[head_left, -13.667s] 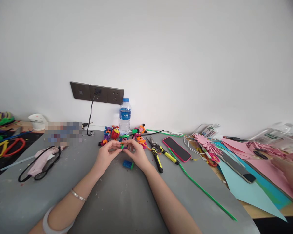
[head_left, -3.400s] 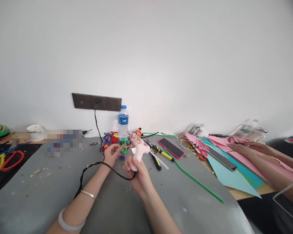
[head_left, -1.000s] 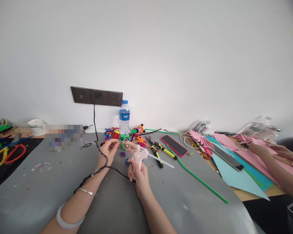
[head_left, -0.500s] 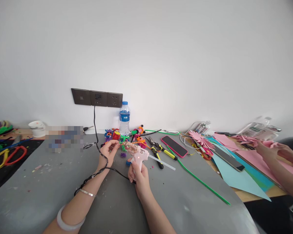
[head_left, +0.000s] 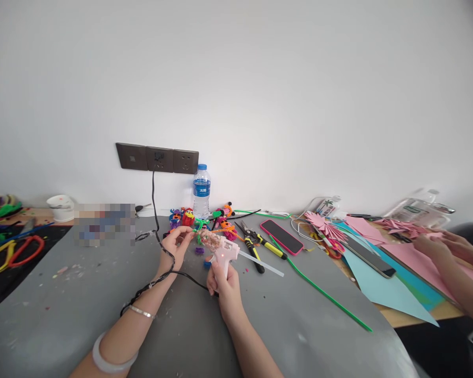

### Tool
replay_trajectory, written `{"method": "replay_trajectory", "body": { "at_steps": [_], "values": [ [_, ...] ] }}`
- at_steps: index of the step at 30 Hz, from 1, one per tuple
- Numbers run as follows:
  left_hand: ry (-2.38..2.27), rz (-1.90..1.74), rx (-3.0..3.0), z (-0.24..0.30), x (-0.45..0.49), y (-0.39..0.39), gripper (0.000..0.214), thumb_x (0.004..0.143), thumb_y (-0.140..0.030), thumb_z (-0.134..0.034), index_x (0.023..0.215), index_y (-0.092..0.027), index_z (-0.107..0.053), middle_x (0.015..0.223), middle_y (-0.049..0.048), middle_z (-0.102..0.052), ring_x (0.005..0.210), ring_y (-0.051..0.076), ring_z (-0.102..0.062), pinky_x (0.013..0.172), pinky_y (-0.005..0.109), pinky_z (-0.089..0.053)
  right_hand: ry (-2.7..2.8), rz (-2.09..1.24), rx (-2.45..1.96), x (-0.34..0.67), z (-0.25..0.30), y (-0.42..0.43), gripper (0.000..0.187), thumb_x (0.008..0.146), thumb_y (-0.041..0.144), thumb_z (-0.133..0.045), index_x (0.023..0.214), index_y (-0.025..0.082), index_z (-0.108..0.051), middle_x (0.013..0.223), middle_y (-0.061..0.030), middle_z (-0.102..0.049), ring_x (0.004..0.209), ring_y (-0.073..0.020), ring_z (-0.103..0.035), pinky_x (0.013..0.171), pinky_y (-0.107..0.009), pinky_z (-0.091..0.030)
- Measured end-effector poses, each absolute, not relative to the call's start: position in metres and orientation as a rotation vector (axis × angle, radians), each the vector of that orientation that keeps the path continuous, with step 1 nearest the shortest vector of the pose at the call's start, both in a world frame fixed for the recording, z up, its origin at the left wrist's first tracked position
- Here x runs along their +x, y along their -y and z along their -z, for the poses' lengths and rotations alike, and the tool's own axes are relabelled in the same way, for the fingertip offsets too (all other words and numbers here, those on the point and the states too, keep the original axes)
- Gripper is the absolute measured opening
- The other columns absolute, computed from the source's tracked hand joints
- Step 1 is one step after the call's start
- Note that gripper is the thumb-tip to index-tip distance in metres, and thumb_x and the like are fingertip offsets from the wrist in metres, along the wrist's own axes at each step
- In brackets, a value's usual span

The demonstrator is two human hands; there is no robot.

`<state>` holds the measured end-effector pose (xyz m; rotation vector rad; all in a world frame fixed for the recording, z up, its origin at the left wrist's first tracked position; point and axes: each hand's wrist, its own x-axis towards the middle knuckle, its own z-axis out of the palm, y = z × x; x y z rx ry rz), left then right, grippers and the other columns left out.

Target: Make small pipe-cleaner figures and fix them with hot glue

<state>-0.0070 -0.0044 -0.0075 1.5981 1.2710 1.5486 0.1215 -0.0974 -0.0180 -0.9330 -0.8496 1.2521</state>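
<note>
My right hand (head_left: pixel 225 286) is wrapped round the handle of a pale pink glue gun (head_left: pixel 224 252). A clear glue stick (head_left: pixel 262 263) juts from the gun's back end, and its nozzle points left. My left hand (head_left: pixel 176 244) pinches a small green fuzzy piece (head_left: pixel 197 229), probably pipe cleaner, close to the nozzle; whether the two touch I cannot tell. The gun's black cord (head_left: pixel 189 276) crosses my left wrist. Just beyond my hands sit small pipe-cleaner figures, among them a red one (head_left: pixel 188 216) and an orange one (head_left: pixel 226 229).
A water bottle (head_left: pixel 202 191) stands against the wall beside the sockets (head_left: pixel 157 158). Right of the gun lie yellow-black pliers (head_left: pixel 254 253), a pink-cased phone (head_left: pixel 281 236) and a long green pipe cleaner (head_left: pixel 327 293). Another person's hands (head_left: pixel 437 249) handle pink paper at far right.
My hands and the glue gun hold almost the same pose. At far right, the other person's hands have lowered slightly with the pink paper.
</note>
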Motion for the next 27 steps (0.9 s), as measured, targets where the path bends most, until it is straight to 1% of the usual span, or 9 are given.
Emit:
{"method": "replay_trajectory", "body": {
  "at_steps": [10, 19, 23, 27],
  "values": [
    [-1.286, -1.592, 1.582, 0.006, -0.007, 0.005, 0.023, 0.077, -0.04, -0.06, 0.077, -0.018, -0.066, 0.07, 0.0014, -0.068, 0.053, 0.012, -0.056, 0.052, 0.021, -0.047, 0.886, -1.227, -0.963, 0.123, 0.017, 0.099, 0.049, 0.08, 0.057, -0.06, 0.094, 0.011, -0.06, 0.043, 0.0101, -0.036, 0.036, -0.0053, -0.029, 0.04, -0.021, -0.024],
    [-1.283, -1.55, 1.548, 0.005, -0.006, 0.005, 0.025, 0.076, -0.042, -0.062, 0.077, -0.018, -0.068, 0.067, 0.0024, -0.07, 0.05, 0.013, -0.055, 0.046, 0.021, -0.044, 0.887, -1.216, -0.872, 0.125, 0.017, 0.096, 0.047, 0.082, 0.056, -0.059, 0.097, 0.012, -0.057, 0.045, 0.0105, -0.034, 0.036, -0.0057, -0.029, 0.04, -0.021, -0.023],
    [-1.246, -1.552, 1.47, 0.009, -0.005, 0.0, 0.027, 0.073, -0.044, -0.064, 0.077, -0.017, -0.068, 0.07, 0.0043, -0.072, 0.057, 0.015, -0.061, 0.051, 0.023, -0.047, 0.927, -1.248, -0.824, 0.125, 0.003, 0.098, 0.046, 0.084, 0.054, -0.056, 0.103, 0.012, -0.055, 0.048, 0.0097, -0.036, 0.038, -0.0064, -0.031, 0.042, -0.022, -0.025],
    [-1.149, -1.529, 1.407, 0.015, -0.003, -0.004, 0.029, 0.071, -0.045, -0.066, 0.076, -0.016, -0.068, 0.071, 0.006, -0.072, 0.065, 0.019, -0.066, 0.057, 0.026, -0.05, 0.953, -1.306, -0.677, 0.116, -0.031, 0.106, 0.033, 0.089, 0.049, -0.048, 0.101, 0.017, -0.05, 0.05, 0.0086, -0.039, 0.04, -0.0075, -0.031, 0.044, -0.022, -0.026]
  ]
}}
